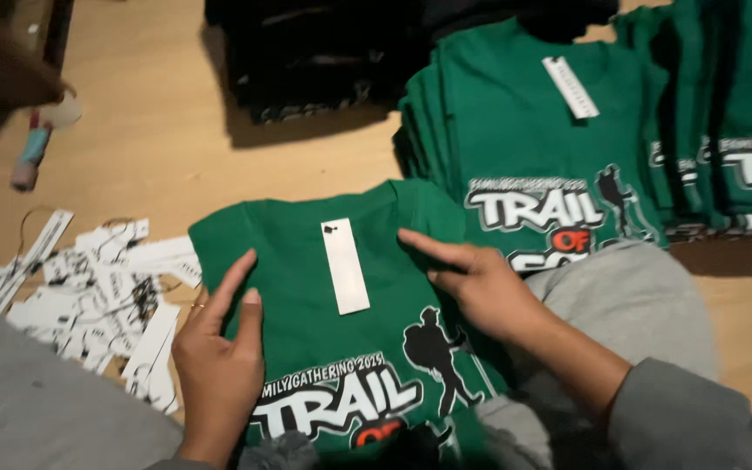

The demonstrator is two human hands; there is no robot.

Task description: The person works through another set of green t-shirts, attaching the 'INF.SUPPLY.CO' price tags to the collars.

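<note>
A folded green T-shirt (306,322) with a white and black printed design lies in front of me, over my lap. A long white paper tag (345,265) rests on its chest. My left hand (217,357) lies flat on the shirt's left edge, fingers spread. My right hand (467,278) rests on the shirt's right side, its forefinger pointing toward the collar. Neither hand grips anything.
A stack of matching green shirts (524,130) with a tag on top sits behind, with more green stacks (741,113) at the right. Dark folded garments (306,61) lie at the back. A heap of white tags (89,287) covers the wooden floor at left, near a small tool (32,152).
</note>
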